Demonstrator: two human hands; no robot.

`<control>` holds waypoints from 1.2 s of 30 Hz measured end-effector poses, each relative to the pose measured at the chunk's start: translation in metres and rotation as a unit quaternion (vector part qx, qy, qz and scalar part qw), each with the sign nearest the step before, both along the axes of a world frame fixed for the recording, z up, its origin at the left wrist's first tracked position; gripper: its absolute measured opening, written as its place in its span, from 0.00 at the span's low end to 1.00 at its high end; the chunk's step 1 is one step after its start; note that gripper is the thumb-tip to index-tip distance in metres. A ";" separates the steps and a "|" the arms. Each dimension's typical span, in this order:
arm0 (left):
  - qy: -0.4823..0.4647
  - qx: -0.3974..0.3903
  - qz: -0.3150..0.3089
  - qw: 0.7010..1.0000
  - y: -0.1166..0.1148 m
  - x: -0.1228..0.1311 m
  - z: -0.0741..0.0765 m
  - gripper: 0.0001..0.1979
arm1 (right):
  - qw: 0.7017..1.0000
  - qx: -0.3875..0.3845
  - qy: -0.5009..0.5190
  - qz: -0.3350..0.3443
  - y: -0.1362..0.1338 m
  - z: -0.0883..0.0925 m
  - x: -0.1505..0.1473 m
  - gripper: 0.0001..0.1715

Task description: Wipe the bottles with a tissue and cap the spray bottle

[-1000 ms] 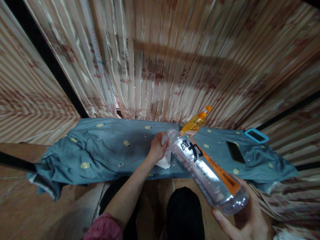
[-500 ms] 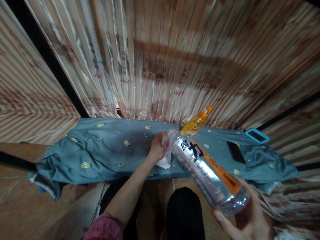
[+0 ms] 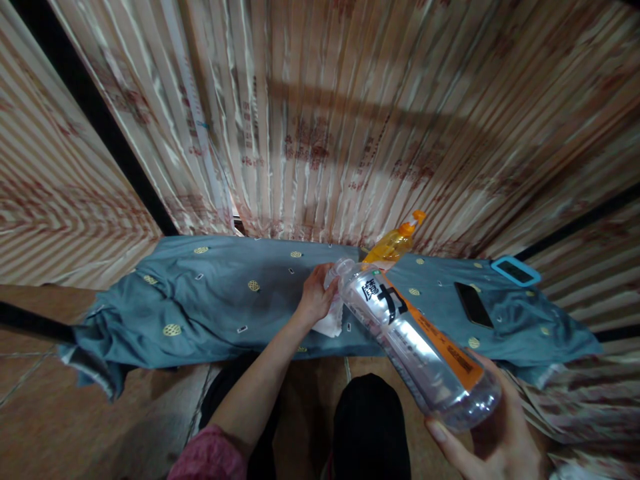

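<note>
A large clear plastic bottle (image 3: 425,347) with an orange and silver label slants across the view, its uncapped mouth up and to the left. My right hand (image 3: 500,427) grips it around the base, thumb on the near side. Beside the bottle's mouth, my left hand (image 3: 319,295) is closed around something clear, mostly hidden by the fingers. White material, like a tissue or cloth (image 3: 330,325), shows just below that hand; whether the fingers hold it I cannot tell. Behind the large bottle stands a yellow bottle (image 3: 390,248) with an orange cap, its lower part covered from view.
A grey-blue patterned cloth (image 3: 215,300) covers the low bench before my knees. On its right lie a dark phone (image 3: 473,305) and a blue-framed device (image 3: 516,271). Striped curtains (image 3: 310,133) hang close behind and at both sides, with dark poles (image 3: 100,120) among them.
Almost nothing differs. Both hands and the large bottle keep the same pose, and the view shifts only very slightly.
</note>
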State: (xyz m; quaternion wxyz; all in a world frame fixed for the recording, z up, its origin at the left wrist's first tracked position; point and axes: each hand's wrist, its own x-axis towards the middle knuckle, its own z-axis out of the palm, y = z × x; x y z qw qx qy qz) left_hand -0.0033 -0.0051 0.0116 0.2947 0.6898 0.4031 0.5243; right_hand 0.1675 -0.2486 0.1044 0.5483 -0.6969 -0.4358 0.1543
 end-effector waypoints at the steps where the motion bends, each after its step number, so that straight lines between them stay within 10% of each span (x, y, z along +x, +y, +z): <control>1: 0.002 0.000 0.001 1.000 0.000 0.000 0.000 0.23 | 1.000 -0.001 0.002 0.000 0.000 0.000 0.000 0.52; 36: 0.023 -0.005 0.004 1.000 -0.001 -0.001 0.001 0.28 | 1.000 -0.005 -0.027 0.007 0.002 0.002 0.008 0.57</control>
